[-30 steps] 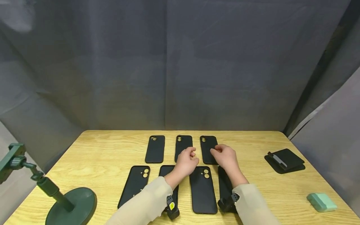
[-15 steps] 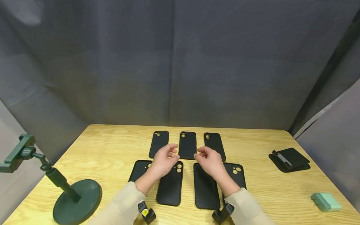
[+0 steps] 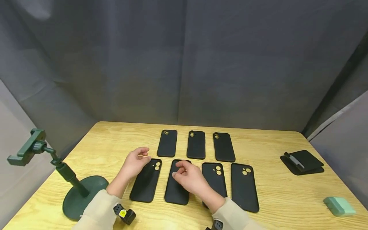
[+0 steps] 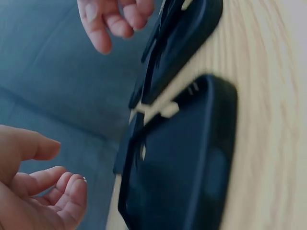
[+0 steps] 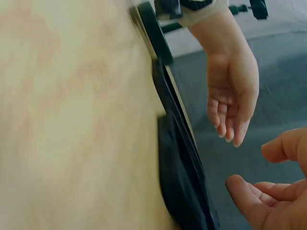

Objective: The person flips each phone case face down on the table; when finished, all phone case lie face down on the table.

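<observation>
Black phone cases lie in two rows on the wooden table. My left hand (image 3: 135,162) hovers at the upper left of the leftmost front case (image 3: 145,185), fingers loosely bent and holding nothing. Over the second front case (image 3: 177,195) is my right hand (image 3: 189,177), also holding nothing, its thumb and fingers apart in the right wrist view. The forearm partly covers the third front case (image 3: 215,175). At the right end of this row lies another case (image 3: 245,191), fully visible. In the left wrist view, a raised rim surrounds the nearest case (image 4: 177,167).
Three cases form the back row: left (image 3: 167,143), middle (image 3: 196,145) and right (image 3: 224,147). A dark green phone stand (image 3: 83,191) stands at the left. To the right are a black folded item (image 3: 306,161) and a green block (image 3: 339,206). A grey curtain (image 3: 178,64) hangs behind.
Both hands have moved left and toward the front row, away from the back cases. The front-row cases sit more evenly spaced. The head view has shifted slightly.
</observation>
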### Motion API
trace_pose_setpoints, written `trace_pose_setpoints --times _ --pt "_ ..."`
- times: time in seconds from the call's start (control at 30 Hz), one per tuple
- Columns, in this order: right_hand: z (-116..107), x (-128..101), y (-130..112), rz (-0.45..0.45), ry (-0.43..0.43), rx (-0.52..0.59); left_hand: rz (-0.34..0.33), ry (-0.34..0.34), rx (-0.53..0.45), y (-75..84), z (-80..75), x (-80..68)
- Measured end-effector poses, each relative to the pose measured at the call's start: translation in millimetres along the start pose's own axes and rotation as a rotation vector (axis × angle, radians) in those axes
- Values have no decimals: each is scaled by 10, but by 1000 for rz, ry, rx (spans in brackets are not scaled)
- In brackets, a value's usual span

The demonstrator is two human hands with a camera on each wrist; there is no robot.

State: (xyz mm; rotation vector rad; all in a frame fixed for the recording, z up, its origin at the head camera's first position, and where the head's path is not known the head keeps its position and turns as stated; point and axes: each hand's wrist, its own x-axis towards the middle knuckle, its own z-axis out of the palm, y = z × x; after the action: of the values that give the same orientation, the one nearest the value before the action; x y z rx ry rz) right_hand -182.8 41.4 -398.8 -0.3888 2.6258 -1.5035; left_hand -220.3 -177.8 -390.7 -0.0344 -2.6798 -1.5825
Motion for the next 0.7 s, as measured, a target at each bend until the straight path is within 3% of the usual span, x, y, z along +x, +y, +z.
trace_pose_setpoints --times 0.23,0.47,0.7 --pt "289 -3 -92 -30 -63 15 -90 18 0 -234 -154 -11" --pt "487 49 -167 -2 -88 -121 -172 -15 11 -370 -172 -3" --pt "633 116 -223 53 -128 -249 -198 -1 64 -437 -152 20"
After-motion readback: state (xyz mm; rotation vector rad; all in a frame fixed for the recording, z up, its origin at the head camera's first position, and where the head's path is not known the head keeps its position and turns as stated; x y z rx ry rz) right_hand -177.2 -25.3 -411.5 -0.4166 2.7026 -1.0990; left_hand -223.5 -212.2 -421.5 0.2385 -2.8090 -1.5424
